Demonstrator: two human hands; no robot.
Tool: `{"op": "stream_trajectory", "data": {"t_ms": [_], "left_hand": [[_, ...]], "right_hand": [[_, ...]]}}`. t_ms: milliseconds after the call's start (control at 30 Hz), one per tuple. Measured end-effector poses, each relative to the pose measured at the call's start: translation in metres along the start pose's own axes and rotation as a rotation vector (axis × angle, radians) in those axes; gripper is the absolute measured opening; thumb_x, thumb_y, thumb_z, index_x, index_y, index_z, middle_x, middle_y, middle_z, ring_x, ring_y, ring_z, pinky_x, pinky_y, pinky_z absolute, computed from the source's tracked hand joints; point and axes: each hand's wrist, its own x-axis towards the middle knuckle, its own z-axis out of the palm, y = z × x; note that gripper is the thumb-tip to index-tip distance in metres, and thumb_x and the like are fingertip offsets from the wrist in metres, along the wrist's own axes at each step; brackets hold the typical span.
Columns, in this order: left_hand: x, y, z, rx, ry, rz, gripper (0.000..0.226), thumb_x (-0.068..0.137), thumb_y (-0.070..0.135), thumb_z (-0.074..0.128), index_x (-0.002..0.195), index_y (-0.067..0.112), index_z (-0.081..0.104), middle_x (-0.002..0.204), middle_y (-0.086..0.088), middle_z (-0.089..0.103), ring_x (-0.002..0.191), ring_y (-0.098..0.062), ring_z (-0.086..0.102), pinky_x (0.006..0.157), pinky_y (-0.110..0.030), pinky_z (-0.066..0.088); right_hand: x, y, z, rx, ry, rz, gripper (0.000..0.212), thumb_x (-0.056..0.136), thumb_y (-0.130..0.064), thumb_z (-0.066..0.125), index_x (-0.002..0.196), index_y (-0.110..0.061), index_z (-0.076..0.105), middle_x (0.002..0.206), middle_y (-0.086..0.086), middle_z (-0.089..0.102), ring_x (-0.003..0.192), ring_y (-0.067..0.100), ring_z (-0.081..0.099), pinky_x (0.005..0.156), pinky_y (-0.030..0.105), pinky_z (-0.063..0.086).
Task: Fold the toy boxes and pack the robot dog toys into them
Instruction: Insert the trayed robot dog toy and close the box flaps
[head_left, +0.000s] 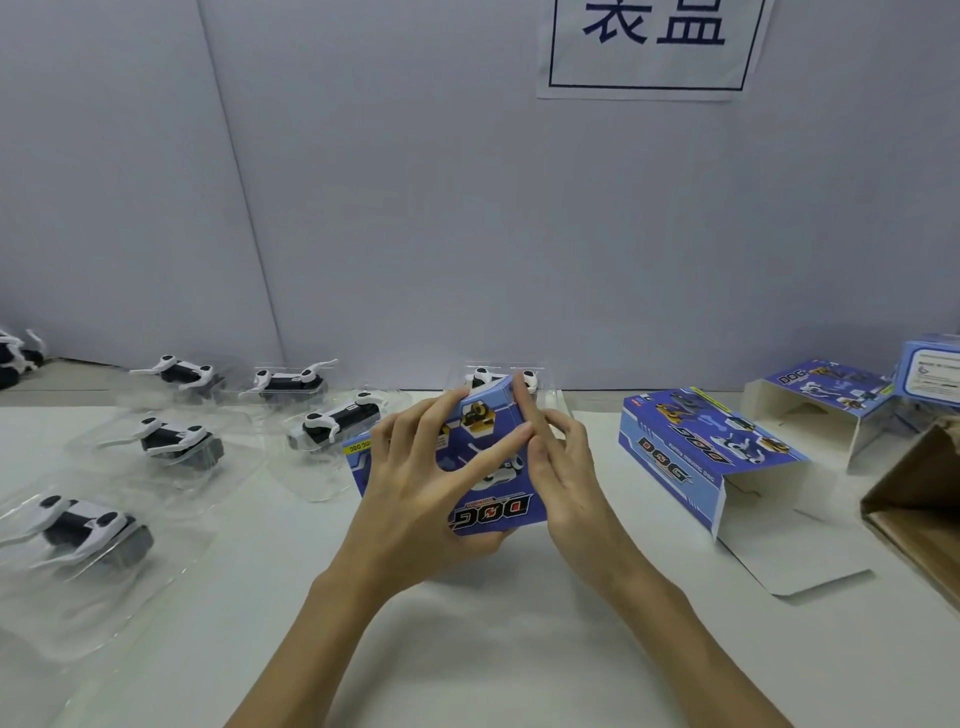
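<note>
held box (483, 467): blue, printed white/yellow dog graphics, red-black "DOG" lettering. open box right (691, 457): same blue print, plain white inside. robot dogs left (171, 439): white over black, in clear wrap. counter (467, 649) white. wall sign (652, 47): white, dark blue characters and border.

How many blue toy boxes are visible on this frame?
4: one held in both hands, one open at right, one behind it, one at far right edge, cropped.
</note>
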Motion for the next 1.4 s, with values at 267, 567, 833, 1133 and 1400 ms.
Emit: {"op": "stream_trajectory", "data": {"t_ms": [267, 567, 833, 1133, 1400], "left_hand": [[0.007, 0.015, -0.008, -0.063, 0.111, -0.265, 0.098, 0.071, 0.078, 0.072, 0.155, 0.038, 0.042, 0.148, -0.013, 0.041, 0.137, -0.03, 0.041, 0.107, -0.046, 0.036], [0.006, 0.016, -0.009, -0.029, 0.09, -0.241, 0.093, 0.078, 0.083, 0.06, 0.156, 0.037, 0.039, 0.148, -0.014, 0.036, 0.136, -0.032, 0.039, 0.107, -0.046, 0.035], [0.008, 0.013, -0.01, -0.063, 0.068, -0.217, 0.088, 0.079, 0.081, 0.061, 0.155, 0.046, 0.035, 0.149, -0.015, 0.037, 0.138, -0.034, 0.038, 0.105, -0.049, 0.037], [0.02, 0.029, -0.019, -0.221, 0.153, -0.236, 0.063, 0.08, 0.072, 0.07, 0.125, 0.032, 0.053, 0.155, -0.017, 0.034, 0.141, -0.024, 0.037, 0.102, -0.054, 0.045], [0.023, 0.031, -0.017, -0.242, 0.211, -0.311, 0.062, 0.071, 0.055, 0.083, 0.12, 0.031, 0.053, 0.148, -0.017, 0.036, 0.139, -0.032, 0.039, 0.098, -0.057, 0.043]], "right_hand": [[0.0, -0.014, -0.008, 0.102, 0.091, -0.104, 0.043, 0.102, -0.028, 0.055, 0.145, -0.032, 0.059, 0.146, -0.008, 0.055, 0.142, 0.018, 0.049, 0.082, 0.031, 0.063], [-0.001, -0.008, -0.008, -0.171, 0.077, -0.222, 0.049, 0.099, -0.051, 0.054, 0.145, -0.062, 0.045, 0.153, -0.023, 0.039, 0.148, 0.009, 0.037, 0.078, 0.022, 0.062], [-0.004, -0.01, -0.005, 0.041, 0.042, -0.159, 0.047, 0.104, -0.041, 0.048, 0.151, -0.038, 0.051, 0.153, -0.011, 0.049, 0.147, 0.022, 0.044, 0.086, 0.041, 0.064], [-0.005, -0.018, -0.007, -0.035, 0.051, -0.177, 0.044, 0.103, -0.037, 0.051, 0.146, -0.028, 0.059, 0.149, -0.005, 0.05, 0.146, 0.023, 0.042, 0.085, 0.041, 0.065], [-0.005, -0.023, 0.006, -0.197, 0.079, -0.199, 0.043, 0.106, -0.052, 0.039, 0.149, -0.056, 0.046, 0.161, -0.022, 0.029, 0.144, 0.0, 0.039, 0.083, 0.026, 0.063]]}}
